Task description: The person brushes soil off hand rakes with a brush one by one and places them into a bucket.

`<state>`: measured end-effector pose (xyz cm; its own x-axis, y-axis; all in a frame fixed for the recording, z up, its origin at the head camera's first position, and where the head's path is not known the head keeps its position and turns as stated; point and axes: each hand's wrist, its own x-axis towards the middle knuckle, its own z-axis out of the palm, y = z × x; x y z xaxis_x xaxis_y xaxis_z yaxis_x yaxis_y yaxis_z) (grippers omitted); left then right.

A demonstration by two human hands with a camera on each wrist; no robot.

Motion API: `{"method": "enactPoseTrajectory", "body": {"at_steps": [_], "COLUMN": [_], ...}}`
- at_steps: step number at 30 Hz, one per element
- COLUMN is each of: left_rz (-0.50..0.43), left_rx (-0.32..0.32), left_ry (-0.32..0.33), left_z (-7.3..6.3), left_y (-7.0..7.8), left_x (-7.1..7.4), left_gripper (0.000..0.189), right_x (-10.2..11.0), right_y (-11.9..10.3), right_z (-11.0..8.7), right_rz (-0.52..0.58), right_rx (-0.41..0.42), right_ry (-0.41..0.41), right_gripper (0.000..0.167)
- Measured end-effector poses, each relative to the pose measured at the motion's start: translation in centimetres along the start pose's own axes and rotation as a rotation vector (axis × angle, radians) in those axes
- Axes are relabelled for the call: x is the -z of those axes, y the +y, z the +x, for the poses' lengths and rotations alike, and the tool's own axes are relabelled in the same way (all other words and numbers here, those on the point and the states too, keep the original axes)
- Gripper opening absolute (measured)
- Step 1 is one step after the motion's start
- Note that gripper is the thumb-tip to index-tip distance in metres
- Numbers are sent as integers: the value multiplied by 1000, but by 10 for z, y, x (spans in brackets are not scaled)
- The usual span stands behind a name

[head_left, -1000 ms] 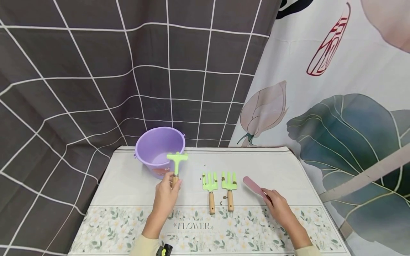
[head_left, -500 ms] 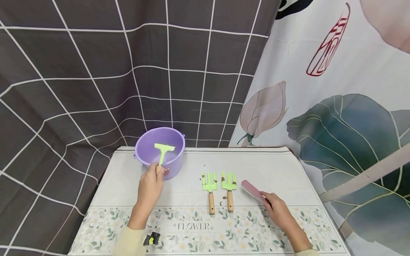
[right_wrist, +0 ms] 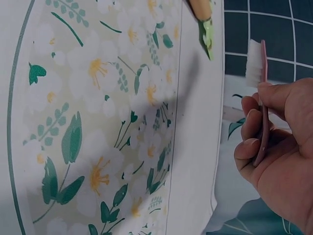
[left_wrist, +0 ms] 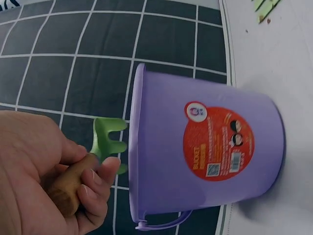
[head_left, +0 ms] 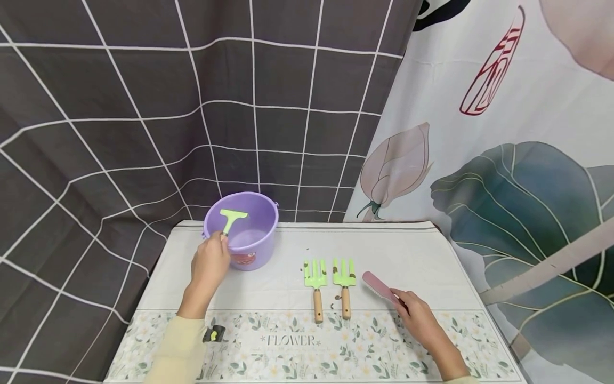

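Note:
My left hand (head_left: 211, 262) grips the wooden handle of a small green hand rake (head_left: 233, 214). In the head view the rake's head overlaps the mouth of the purple bucket (head_left: 259, 250); in the left wrist view its short prongs point at the rim. A round red label is on the bucket's side. My right hand (head_left: 415, 314) holds a pink brush (head_left: 377, 284) over the right part of the table, and the right wrist view shows its white bristles (right_wrist: 253, 63). Two green garden forks (head_left: 315, 282) with wooden handles lie side by side between the hands, dark specks on their tines.
The table (head_left: 398, 240) has a white cloth with a flowered band along the front. Dark crumbs (head_left: 337, 297) lie around the forks. A dark checked curtain (head_left: 144, 133) hangs behind and to the left, a printed white one (head_left: 403, 106) on the right.
My left hand has moved left and away from me with the rake, whose head has gone from the bucket's right front to over its mouth. The right hand and the brush have barely moved.

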<state>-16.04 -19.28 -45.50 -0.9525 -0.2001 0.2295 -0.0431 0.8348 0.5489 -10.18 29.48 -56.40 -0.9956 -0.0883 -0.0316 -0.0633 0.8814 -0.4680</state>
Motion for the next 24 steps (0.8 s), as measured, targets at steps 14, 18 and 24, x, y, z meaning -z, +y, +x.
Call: {"method": "enactPoseTrajectory", "body": {"at_steps": [14,18,24], "left_rz": [68,88,130], "left_rx": [72,47,38], "left_ry": [-137,-182,-231], "left_z": [39,47,58], "left_y": [-2,0,4], "left_x": [0,1,3], "left_gripper": [34,38,25], "right_x": [4,4,2], "right_y": [1,2,3], "right_z": [-1,-2,-1], "right_rz": [0,10,7], "right_rx": [12,6,-7], "right_ry": [16,8,7], "right_gripper": [37,37,38]}}
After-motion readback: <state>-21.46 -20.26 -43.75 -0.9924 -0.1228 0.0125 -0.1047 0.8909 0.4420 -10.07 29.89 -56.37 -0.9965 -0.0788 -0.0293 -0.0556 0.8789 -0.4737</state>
